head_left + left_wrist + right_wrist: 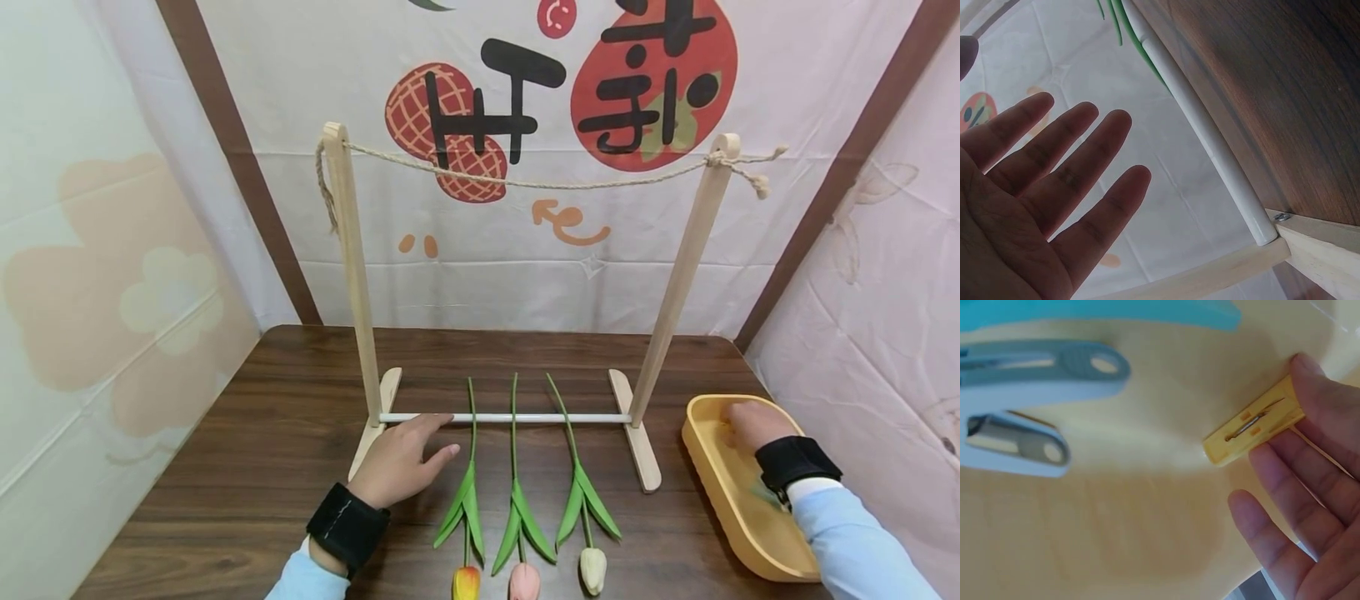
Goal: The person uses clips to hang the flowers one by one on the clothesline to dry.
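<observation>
My right hand (759, 427) reaches into the yellow tray (723, 517) at the right. In the right wrist view, thumb and fingers pinch a yellow clothes peg (1257, 425) with a metal spring by one end. Two pale blue-grey pegs (1044, 372) and a turquoise piece (1097, 315) appear beside it. My left hand (405, 462), fingers spread and holding nothing, is over the table near the white rod (517, 418) of a wooden stand. Nearest to it is an orange-yellow artificial tulip (467, 579), followed by a pink tulip (523, 579) and a white tulip (592, 571).
The stand has two wooden posts (348, 275) with a twine rope (555, 185) tied between their tops. The tulip stems cross the rod. A printed cloth (487, 283) hangs behind the dark wooden table (247, 467).
</observation>
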Tool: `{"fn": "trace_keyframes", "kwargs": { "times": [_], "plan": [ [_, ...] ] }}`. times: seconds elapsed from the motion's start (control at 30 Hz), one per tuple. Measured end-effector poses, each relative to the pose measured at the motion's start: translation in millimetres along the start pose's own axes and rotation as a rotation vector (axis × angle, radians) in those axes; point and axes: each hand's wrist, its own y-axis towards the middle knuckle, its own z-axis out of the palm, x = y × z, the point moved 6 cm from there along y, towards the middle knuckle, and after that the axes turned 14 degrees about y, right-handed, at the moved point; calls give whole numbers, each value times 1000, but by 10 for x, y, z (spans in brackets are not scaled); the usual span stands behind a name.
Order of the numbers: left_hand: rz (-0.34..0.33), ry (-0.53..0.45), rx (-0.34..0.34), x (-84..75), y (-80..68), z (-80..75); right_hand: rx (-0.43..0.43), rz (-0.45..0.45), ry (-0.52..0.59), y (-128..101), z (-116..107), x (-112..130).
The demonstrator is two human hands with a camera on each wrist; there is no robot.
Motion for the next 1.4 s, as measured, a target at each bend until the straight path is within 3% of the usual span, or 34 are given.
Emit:
{"fn": "trace_keyframes", "kwargs": {
  "times": [0.27, 0.57, 0.7, 0.83, 0.9, 0.97, 1.17, 1.4],
  "plan": [
    [6, 3, -2, -17, -8, -13, 48, -28, -16, 39, 9, 30],
    [14, 5, 3, -35, -20, -11, 121, -39, -134, 150, 130, -10],
    [15, 6, 4, -33, -27, -5, 112, 52, -134, 172, 175, -71],
    [27, 9, -10, -39, -28, -9, 28, 206, 1, 165, 113, -91],
    [32, 8, -17, -45, -28, -13, -2, 231, 52, 154, 47, -15],
    [32, 6, -20, -47, -25, -16, 0, 201, 49, 156, 3, 82],
    [18, 16, -20, -39, -27, -22, 128, 50, -132, 152, 20, 266],
    [15, 21, -22, -31, -29, -42, 124, -109, -239, 117, 45, 283]
  ]
}}
